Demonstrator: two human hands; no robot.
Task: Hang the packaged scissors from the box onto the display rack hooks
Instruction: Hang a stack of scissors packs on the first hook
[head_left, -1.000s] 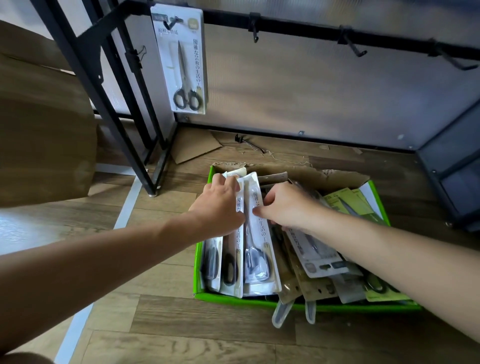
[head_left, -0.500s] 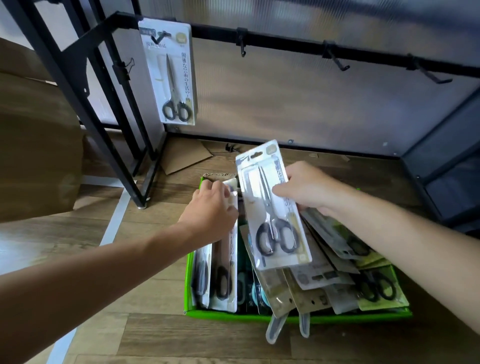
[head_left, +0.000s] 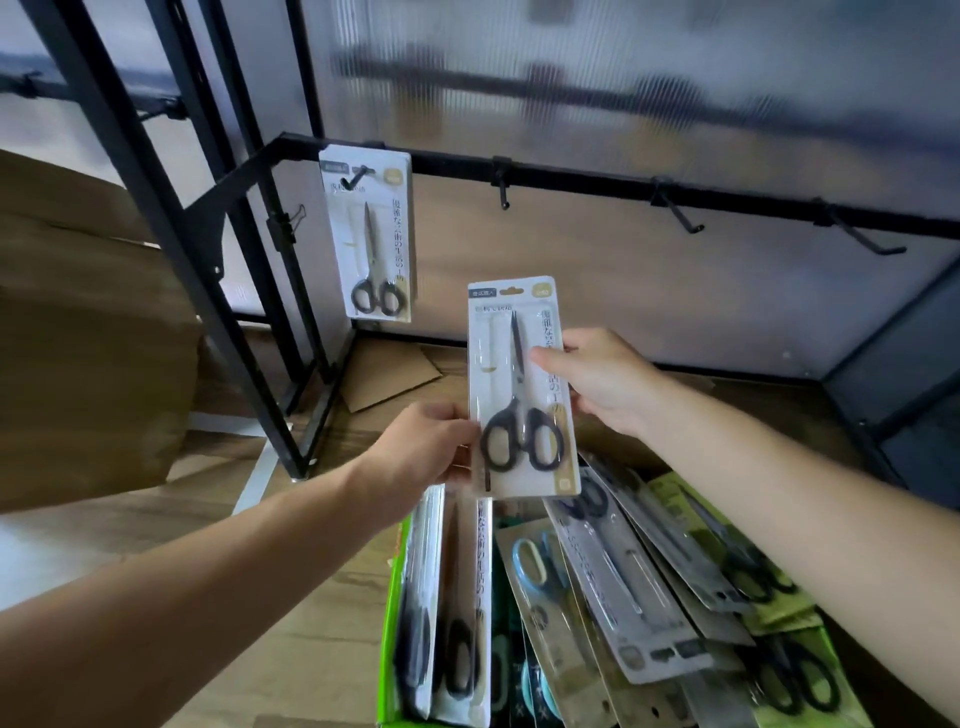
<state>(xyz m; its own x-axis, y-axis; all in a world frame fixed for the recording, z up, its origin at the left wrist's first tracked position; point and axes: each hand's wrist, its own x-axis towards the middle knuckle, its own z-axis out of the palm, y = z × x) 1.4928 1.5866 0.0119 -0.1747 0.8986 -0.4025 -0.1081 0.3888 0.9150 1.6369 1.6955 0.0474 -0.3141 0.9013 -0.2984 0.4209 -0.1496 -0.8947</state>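
Note:
A white card pack of black-handled scissors (head_left: 519, 387) is held upright above the green box (head_left: 390, 613). My right hand (head_left: 605, 382) grips its right edge, thumb on the front. My left hand (head_left: 426, 452) pinches its lower left edge. The box holds several more scissor packs (head_left: 623, 587). One pack (head_left: 371, 234) hangs on the leftmost hook of the black rack bar (head_left: 582, 179). Three bare hooks follow to the right: one (head_left: 503, 189), another (head_left: 675, 210) and the last (head_left: 862, 234).
The rack's black legs (head_left: 171, 223) stand on the wood floor at left. A brown cardboard box (head_left: 88, 332) sits at far left. A loose cardboard scrap (head_left: 387, 376) lies under the rack. A dark shelf frame (head_left: 904, 374) stands at right.
My right hand lifted the pack higher out of the box and turned it upright. My left hand left the packs in the box and took hold of the pack's lower left edge.

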